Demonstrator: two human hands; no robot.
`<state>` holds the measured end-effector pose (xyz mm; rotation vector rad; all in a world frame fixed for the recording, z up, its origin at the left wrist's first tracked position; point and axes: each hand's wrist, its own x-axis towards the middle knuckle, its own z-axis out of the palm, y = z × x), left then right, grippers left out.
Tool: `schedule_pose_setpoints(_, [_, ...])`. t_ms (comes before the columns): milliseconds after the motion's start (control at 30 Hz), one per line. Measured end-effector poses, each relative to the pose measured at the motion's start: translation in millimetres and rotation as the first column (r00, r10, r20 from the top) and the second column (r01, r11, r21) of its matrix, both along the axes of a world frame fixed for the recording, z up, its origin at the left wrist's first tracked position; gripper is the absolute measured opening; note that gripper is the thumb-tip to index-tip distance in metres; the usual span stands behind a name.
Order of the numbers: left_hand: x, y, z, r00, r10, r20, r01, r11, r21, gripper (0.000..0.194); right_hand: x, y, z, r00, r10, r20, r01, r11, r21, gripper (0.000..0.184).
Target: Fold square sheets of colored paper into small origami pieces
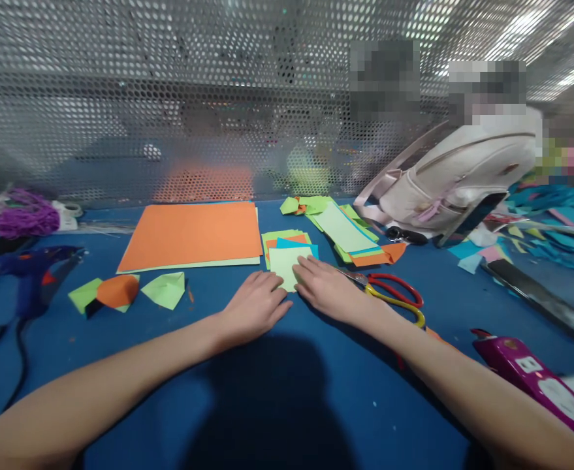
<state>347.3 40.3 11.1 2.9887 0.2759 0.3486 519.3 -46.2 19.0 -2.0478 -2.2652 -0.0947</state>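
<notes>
A small pale green square of paper (283, 264) lies in front of me, its lower corners under my fingers. My left hand (255, 305) holds its lower left edge with bent fingers, the thumb stretched toward the middle. Against its right side, my right hand (326, 287) has its fingers together on the paper. Just behind, partly covered, is a small stack of green, orange and blue paper squares (294, 240). Scissors (395, 295) with red and yellow handles lie beside my right wrist, partly hidden by it.
Orange sheets (193, 235) lie back left, folded paper pieces (164, 289) before them. A blue glue gun (32, 274) is far left. Paper strips (348, 228), a white backpack (463, 176) and a purple device (534, 382) are right. A perforated metal panel (193, 124) stands behind.
</notes>
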Motion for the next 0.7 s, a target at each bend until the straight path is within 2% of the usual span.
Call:
schedule_pose_setpoints(133, [-1.3,1.1,-2.9,1.000,0.019,0.024,-0.019,1.000,-0.018,0.022,-0.5,-6.0,-3.3,0.970,0.151,-0.192,-0.151,0.988,0.012,0.032])
schedule_pose_setpoints(200, [-1.3,2.2,-4.7,0.999,0.010,0.031,-0.009,1.000,-0.018,0.021,4.3,-7.1,-0.8,0.951,0.180,-0.249,-0.175,0.984,0.043,0.033])
schedule_pose_setpoints(267, [-1.6,3.4,-6.9,0.999,0.000,0.040,0.001,1.000,-0.023,0.022,13.4,-2.9,2.2,0.962,0.108,-0.250,-0.095,0.993,0.066,0.034])
schedule_pose_setpoints(333, [-2.3,4.9,-8.9,0.999,-0.010,0.054,0.012,0.999,-0.029,0.024,25.8,6.9,4.0,0.972,-0.037,-0.230,0.052,0.997,0.060,0.035])
schedule_pose_setpoints(400, [-3.2,6.5,-10.3,0.998,-0.020,0.066,0.022,0.999,-0.040,0.023,38.8,20.2,4.6,0.966,-0.126,-0.227,0.139,0.989,0.042,0.039])
schedule_pose_setpoints(533, [-4.9,8.6,-10.6,0.996,-0.032,0.078,0.038,0.996,-0.079,0.022,54.2,44.7,6.3,0.948,-0.216,-0.234,0.220,0.975,-0.007,0.038])
schedule_pose_setpoints(700, [-6.2,8.3,-9.9,0.998,-0.028,0.051,0.033,0.994,-0.108,0.024,51.2,55.1,18.1,0.918,-0.265,-0.294,0.260,0.964,-0.058,0.032])
